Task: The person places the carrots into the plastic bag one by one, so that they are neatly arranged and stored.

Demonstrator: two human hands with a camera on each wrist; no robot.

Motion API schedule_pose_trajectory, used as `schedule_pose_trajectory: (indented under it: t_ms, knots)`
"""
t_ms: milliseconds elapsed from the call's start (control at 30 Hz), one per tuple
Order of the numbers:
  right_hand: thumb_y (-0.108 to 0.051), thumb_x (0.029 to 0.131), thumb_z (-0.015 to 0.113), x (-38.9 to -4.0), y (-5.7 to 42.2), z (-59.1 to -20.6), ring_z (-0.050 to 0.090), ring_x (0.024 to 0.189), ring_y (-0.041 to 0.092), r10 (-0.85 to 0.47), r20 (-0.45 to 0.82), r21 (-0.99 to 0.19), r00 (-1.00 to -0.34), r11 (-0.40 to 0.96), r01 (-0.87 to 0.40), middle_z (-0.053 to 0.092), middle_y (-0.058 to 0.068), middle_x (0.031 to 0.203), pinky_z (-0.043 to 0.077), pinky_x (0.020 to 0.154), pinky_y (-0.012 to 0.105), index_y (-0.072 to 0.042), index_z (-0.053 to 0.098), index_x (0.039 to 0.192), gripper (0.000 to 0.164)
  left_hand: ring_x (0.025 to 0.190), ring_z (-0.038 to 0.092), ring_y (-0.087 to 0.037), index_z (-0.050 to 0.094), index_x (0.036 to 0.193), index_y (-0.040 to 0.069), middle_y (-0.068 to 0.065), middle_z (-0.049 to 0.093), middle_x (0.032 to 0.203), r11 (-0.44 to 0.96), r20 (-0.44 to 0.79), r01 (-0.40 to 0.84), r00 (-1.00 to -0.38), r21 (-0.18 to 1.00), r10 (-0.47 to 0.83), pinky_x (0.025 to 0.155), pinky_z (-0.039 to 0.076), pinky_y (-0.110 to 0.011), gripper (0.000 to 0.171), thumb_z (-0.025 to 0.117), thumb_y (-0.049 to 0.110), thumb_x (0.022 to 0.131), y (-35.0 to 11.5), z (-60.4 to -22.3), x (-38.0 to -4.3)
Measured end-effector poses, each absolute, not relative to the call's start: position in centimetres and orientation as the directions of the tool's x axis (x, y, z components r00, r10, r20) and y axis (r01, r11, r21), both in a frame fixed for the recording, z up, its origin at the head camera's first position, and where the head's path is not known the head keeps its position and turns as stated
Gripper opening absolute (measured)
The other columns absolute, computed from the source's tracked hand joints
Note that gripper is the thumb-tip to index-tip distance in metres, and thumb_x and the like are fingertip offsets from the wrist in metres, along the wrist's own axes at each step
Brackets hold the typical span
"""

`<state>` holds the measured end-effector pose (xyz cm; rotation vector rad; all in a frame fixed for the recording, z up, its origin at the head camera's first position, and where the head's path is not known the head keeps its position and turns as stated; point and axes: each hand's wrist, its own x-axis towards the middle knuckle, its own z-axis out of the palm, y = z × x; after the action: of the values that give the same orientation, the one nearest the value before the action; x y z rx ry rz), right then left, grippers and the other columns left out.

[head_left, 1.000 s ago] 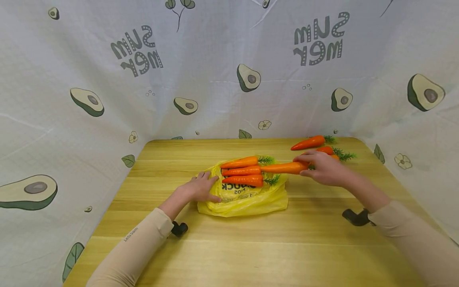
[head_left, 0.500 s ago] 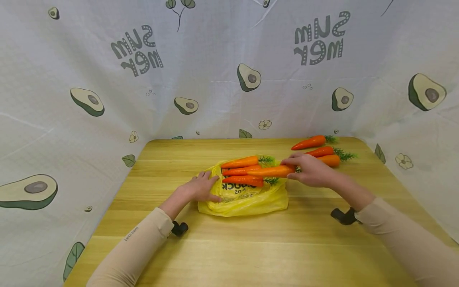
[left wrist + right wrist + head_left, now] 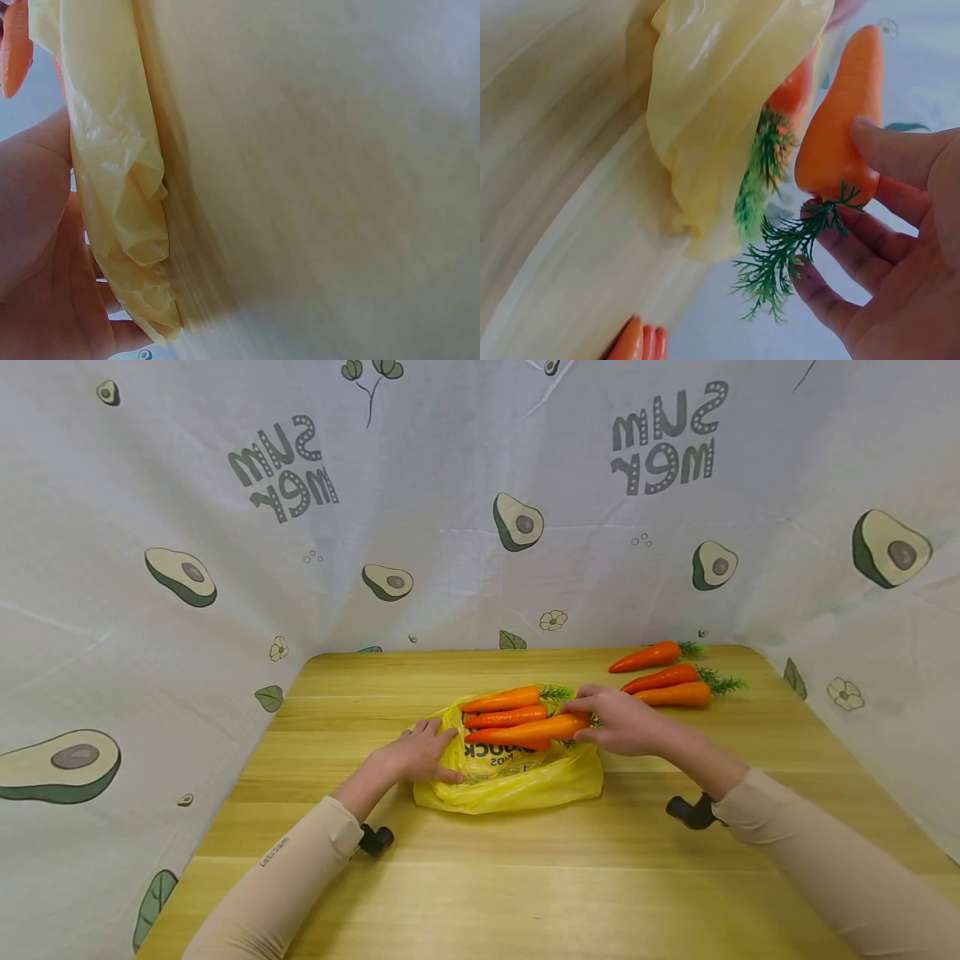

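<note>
A yellow plastic bag lies on the table, with an orange carrot and a redder carrot side by side on it. My right hand pinches another orange carrot by its thick end, tip to the left. In the right wrist view, thumb and fingers grip this carrot above its green leaves. It largely covers a red carrot beneath. My left hand rests on the bag's left edge, fingers spread; in the left wrist view the bag hides part of it.
Three more carrots lie at the table's back right: one at the rear, a reddish one and an orange one. A printed white cloth hangs behind and beside the wooden table.
My right hand has moved left with the orange carrot, bringing it from the bag's right side over the carrots on the bag. The left hand has stayed in place.
</note>
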<state>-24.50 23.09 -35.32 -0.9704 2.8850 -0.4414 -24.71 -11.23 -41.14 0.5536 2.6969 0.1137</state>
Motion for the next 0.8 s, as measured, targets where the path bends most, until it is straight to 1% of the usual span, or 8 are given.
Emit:
schedule_pose_trajectory:
  t_ms: [133,267,367,467,600,700,800]
  knots:
    - [-0.018,0.091,0.076,-24.4,22.2,-35.4,0.055,0.083,0.02,-0.61,0.028,-0.29,-0.792,0.753,-0.59,0.061,0.007,0.108,0.047,0.07,0.033,-0.009,0.068,0.131,0.042,0.154,0.016,-0.04,0.029,0.16,0.017,-0.019,0.016,0.167,0.919,-0.349,0.366,-0.85,0.15,0.395,0.121,0.022,-0.059,0.091,0.063,0.064,0.09,-11.3,-41.2,-24.7]
    - [-0.016,0.09,0.076,-24.5,21.3,-36.0,0.053,0.079,0.016,-0.624,0.024,-0.29,-0.781,0.743,-0.603,0.061,0.006,0.107,0.046,0.069,0.031,-0.008,0.067,0.132,0.044,0.154,0.016,-0.041,0.029,0.16,0.017,-0.019,0.016,0.167,0.917,-0.345,0.367,-0.85,0.154,0.398,0.121,0.022,-0.059,0.09,0.063,0.064,0.09,-11.4,-41.3,-24.7]
    - [-0.018,0.09,0.077,-24.4,20.8,-36.5,0.053,0.078,0.014,-0.633,0.018,-0.268,-0.774,0.742,-0.614,0.06,0.005,0.105,0.047,0.069,0.031,-0.008,0.067,0.132,0.044,0.154,0.016,-0.04,0.029,0.16,0.018,-0.019,0.016,0.167,0.915,-0.346,0.372,-0.847,0.157,0.403,0.121,0.022,-0.059,0.091,0.063,0.065,0.09,-11.4,-41.3,-24.7]
    - [-0.02,0.09,0.077,-24.3,20.3,-36.8,0.055,0.08,0.015,-0.629,0.013,-0.244,-0.777,0.752,-0.613,0.061,0.006,0.11,0.05,0.073,0.034,-0.009,0.067,0.133,0.045,0.154,0.016,-0.041,0.029,0.16,0.017,-0.019,0.016,0.167,0.91,-0.341,0.383,-0.844,0.156,0.414,0.12,0.023,-0.06,0.091,0.062,0.065,0.09,-11.4,-41.4,-24.6]
    - [-0.022,0.091,0.076,-24.1,19.6,-37.0,0.06,0.087,0.018,-0.629,0.007,-0.219,-0.777,0.757,-0.615,0.061,0.011,0.122,0.053,0.078,0.039,-0.01,0.067,0.133,0.045,0.153,0.016,-0.041,0.03,0.16,0.017,-0.019,0.017,0.166,0.908,-0.335,0.389,-0.844,0.156,0.419,0.12,0.024,-0.06,0.09,0.063,0.064,0.09,-11.5,-41.4,-24.6]
    - [-0.022,0.091,0.076,-24.0,19.2,-37.0,0.059,0.086,0.017,-0.633,0.015,-0.204,-0.774,0.756,-0.622,0.061,0.01,0.12,0.052,0.075,0.038,-0.009,0.068,0.131,0.043,0.153,0.016,-0.041,0.03,0.16,0.017,-0.019,0.017,0.166,0.91,-0.333,0.383,-0.847,0.157,0.414,0.12,0.024,-0.06,0.09,0.063,0.064,0.09,-11.5,-41.4,-24.6]
    - [-0.022,0.09,0.076,-23.8,18.8,-36.9,0.057,0.082,0.016,-0.633,0.021,-0.197,-0.774,0.756,-0.624,0.061,0.008,0.113,0.05,0.071,0.035,-0.009,0.069,0.13,0.043,0.154,0.016,-0.04,0.03,0.16,0.018,-0.018,0.017,0.167,0.912,-0.333,0.383,-0.849,0.147,0.41,0.12,0.023,-0.059,0.09,0.063,0.065,0.09,-11.6,-41.4,-24.6]
